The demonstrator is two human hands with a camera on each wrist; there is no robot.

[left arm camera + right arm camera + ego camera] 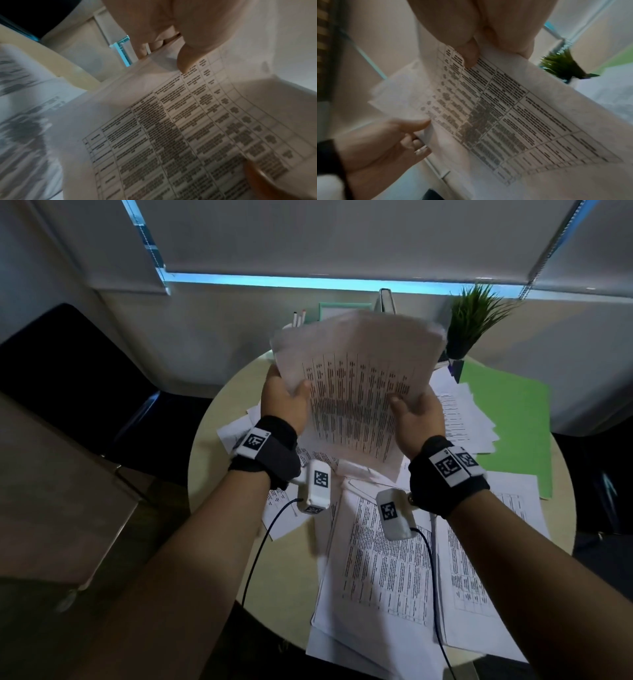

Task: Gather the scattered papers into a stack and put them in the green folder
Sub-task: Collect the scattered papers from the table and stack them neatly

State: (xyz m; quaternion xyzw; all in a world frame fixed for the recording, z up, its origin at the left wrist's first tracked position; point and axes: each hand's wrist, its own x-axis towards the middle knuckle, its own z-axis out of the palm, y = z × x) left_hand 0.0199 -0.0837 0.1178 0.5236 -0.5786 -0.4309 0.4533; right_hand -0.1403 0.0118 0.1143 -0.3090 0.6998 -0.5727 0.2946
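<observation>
I hold a bundle of printed papers upright above the round table, its lower edge near the sheets below. My left hand grips its left edge, thumb on the front, as the left wrist view shows at the thumb on the paper bundle. My right hand grips the right edge; its thumb pinches the printed sheet. More scattered papers lie across the table. The green folder lies flat at the right, partly under sheets.
A potted plant stands at the table's back right next to the folder. A pen holder and a standing binder are behind the bundle. A dark chair is on the left, a cabinet top nearer me.
</observation>
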